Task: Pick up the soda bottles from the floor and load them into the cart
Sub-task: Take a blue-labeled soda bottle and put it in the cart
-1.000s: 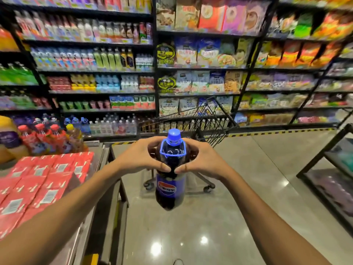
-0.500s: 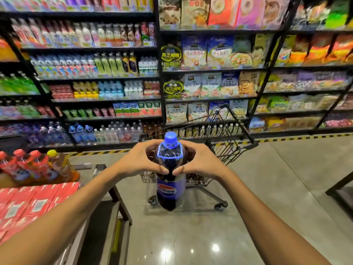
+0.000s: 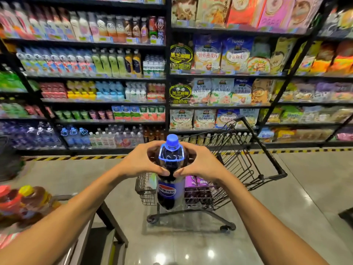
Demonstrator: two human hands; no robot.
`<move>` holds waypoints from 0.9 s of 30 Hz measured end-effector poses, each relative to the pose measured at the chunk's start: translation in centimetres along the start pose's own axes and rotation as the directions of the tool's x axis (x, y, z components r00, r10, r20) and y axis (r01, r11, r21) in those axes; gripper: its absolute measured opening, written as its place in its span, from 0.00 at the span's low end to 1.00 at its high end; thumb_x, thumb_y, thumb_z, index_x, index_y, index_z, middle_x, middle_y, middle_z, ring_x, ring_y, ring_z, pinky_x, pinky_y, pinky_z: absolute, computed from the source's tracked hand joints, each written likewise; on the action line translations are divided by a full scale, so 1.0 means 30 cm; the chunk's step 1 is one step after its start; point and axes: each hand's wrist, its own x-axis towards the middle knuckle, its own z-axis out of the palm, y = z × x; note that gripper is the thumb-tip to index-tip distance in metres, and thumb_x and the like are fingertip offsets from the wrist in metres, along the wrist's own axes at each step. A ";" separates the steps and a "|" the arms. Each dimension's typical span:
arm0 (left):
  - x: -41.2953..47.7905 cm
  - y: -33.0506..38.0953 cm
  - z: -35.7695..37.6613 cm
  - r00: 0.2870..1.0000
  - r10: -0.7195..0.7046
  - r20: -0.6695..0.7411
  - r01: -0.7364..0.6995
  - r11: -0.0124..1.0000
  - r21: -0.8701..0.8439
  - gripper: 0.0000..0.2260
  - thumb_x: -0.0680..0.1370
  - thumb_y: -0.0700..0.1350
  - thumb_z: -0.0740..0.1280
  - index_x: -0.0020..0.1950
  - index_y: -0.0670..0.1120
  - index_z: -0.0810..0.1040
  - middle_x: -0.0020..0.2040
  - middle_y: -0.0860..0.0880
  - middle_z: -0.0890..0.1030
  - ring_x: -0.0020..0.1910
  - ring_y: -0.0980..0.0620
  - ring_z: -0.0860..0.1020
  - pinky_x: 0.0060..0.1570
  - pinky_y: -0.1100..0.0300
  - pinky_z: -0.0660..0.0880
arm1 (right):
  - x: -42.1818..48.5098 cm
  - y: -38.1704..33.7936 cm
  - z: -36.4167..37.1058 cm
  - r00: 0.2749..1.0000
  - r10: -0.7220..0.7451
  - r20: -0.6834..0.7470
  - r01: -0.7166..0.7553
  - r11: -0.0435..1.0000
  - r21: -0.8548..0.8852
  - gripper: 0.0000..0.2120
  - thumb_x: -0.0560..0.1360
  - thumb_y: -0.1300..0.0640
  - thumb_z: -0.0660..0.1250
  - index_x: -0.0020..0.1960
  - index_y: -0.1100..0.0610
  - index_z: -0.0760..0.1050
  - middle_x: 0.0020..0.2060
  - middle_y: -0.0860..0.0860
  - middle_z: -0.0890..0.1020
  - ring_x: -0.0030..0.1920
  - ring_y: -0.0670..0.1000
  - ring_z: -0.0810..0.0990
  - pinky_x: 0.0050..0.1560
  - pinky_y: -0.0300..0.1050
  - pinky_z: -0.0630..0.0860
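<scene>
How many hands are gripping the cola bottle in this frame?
2. The left hand grips the cola bottle at its shoulder from the left, the right hand from the right. No other hands show.

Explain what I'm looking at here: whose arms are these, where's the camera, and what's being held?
There is no machine here. These are a person's two bare arms, filmed by one wide-angle camera worn on the head, looking forward and down. The wide lens is why the shop shelves seem to curve. The left hand and right hand both curl round the shoulder of a dark plastic cola bottle with a blue cap and blue label, held upright. Behind it, on the glossy grey floor, stands a black wire shopping cart with purple packets already inside. At lower left are brown drink bottles with red and yellow caps. The bottle looks bound for the cart.
</scene>
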 end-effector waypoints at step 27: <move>0.847 -0.715 -0.165 0.916 -0.402 0.005 0.393 0.894 -0.214 0.41 0.63 0.31 0.82 0.72 0.50 0.73 0.63 0.59 0.83 0.63 0.56 0.81 0.62 0.62 0.77 | 0.967 0.775 0.078 0.941 0.224 0.253 -0.297 0.907 0.299 0.44 0.61 0.59 0.87 0.71 0.40 0.75 0.65 0.39 0.82 0.67 0.43 0.79 0.73 0.50 0.74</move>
